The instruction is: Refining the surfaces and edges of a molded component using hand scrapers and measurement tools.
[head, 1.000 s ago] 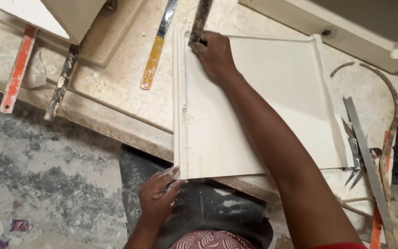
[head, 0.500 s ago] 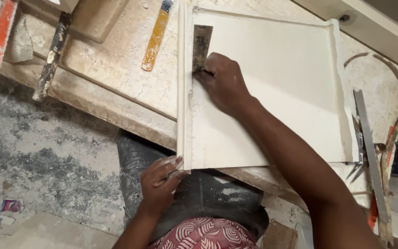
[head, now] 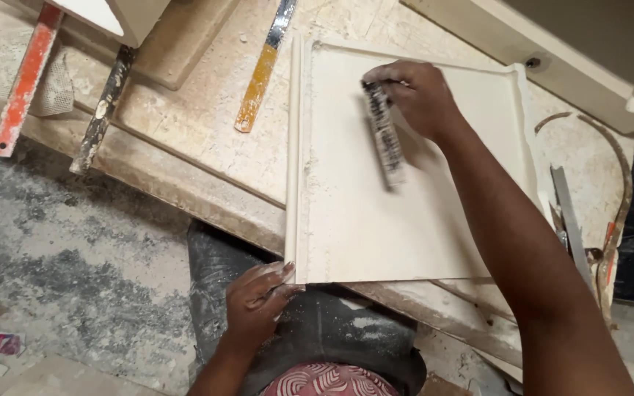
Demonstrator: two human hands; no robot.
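Your right hand [head: 423,95] is closed around the top end of a narrow, plaster-caked scraper blade [head: 385,136], with the blade lying flat on the cream plaster panel [head: 376,220]. The panel sits on the dusty counter [head: 199,125], its near edge hanging just over the counter's front lip above your lap. Keep that blade low and nearly flush with the face, so it shaves rather than digs. It is blurred here, so I can't tell exactly which edge is biting; feel for it and lean on the long side, not the corner.

Your left hand [head: 258,304] is pinching the panel's near left corner, fingers curled on the raised moulded rim [head: 295,147] that runs up the left side. Good anchor. Press down as well as inward, because that overhanging edge looks likely to rock under a hard stroke.

Work in long, even passes parallel to the rim and stop short of it, since a slip there could chip the profile. The same goes for the raised border on the far and right sides.

The yellow-handled tool [head: 262,77], the red-handled one [head: 23,84] and the dark crusted one [head: 104,110] all lie well apart to your left, out of the stroke's way.
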